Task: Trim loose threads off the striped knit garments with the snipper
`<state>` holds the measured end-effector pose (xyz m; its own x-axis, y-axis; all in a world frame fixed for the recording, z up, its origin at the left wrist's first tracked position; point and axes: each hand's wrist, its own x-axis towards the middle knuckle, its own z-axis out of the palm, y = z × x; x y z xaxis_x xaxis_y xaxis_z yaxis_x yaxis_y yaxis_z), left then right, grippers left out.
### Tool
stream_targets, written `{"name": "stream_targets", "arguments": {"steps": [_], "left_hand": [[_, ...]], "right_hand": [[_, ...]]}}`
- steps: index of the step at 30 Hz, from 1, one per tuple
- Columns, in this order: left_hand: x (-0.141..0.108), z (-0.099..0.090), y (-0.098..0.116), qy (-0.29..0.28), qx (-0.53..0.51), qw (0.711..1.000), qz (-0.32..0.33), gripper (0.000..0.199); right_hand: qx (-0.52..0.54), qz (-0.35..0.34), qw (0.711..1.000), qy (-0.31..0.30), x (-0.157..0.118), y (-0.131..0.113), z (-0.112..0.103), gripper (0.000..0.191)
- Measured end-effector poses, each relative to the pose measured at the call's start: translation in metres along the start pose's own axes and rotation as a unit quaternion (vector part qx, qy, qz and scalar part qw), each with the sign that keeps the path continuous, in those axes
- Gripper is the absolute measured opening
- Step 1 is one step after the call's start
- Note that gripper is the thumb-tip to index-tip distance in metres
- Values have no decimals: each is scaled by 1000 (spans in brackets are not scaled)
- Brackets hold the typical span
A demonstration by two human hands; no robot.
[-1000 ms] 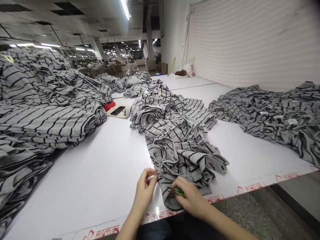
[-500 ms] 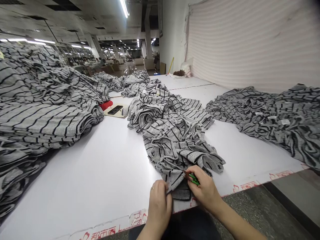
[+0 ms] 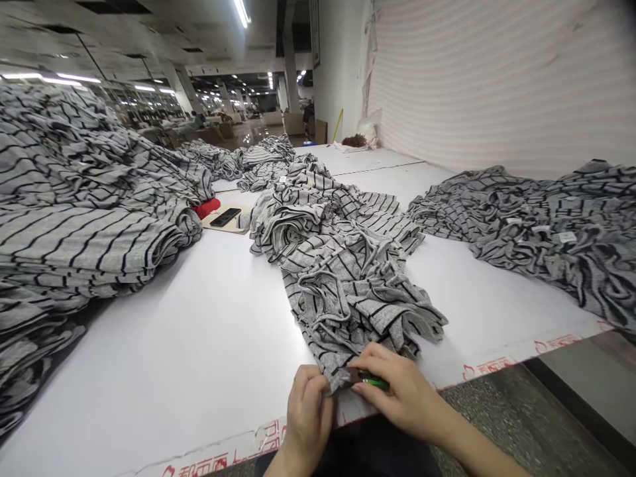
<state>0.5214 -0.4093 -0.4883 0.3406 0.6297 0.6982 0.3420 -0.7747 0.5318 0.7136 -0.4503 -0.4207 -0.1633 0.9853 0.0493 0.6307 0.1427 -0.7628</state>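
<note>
A grey garment with black stripes (image 3: 358,291) lies crumpled on the white table (image 3: 199,344) in front of me, its lower end at the table's near edge. My left hand (image 3: 309,404) is closed, pinching the garment's edge. In my right hand (image 3: 395,391) are small green-handled thread snips (image 3: 368,378), fingers wrapped round them. The blades point left and touch the cloth close to my left fingertips. Part of the handle is hidden by my fingers.
A tall pile of striped garments (image 3: 89,225) stands at the left, another heap (image 3: 536,232) at the right. A black phone (image 3: 226,216) rests on a card near a red item (image 3: 207,208). Pale striped fabric (image 3: 497,86) hangs behind.
My right hand has moved slightly left and down, bringing the snips' blades close to my left fingers. The near end of the garment is gathered up more. My left hand has shifted slightly left.
</note>
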Motion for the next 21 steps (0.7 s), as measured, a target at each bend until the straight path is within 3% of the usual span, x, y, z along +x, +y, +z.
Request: {"name": "stream_targets", "arguments": {"steps": [3, 16, 21], "left_hand": [[1, 1, 2, 15, -2, 1000, -12, 24], [0, 1, 6, 32, 5, 998, -55, 23], [1, 2, 8, 49, 6, 997, -63, 22]], "right_hand": [[-32, 2, 999, 5, 2, 1, 5, 17], [6, -10, 999, 31, 5, 6, 11, 17], [-18, 17, 998, 59, 4, 6, 13, 11]]}}
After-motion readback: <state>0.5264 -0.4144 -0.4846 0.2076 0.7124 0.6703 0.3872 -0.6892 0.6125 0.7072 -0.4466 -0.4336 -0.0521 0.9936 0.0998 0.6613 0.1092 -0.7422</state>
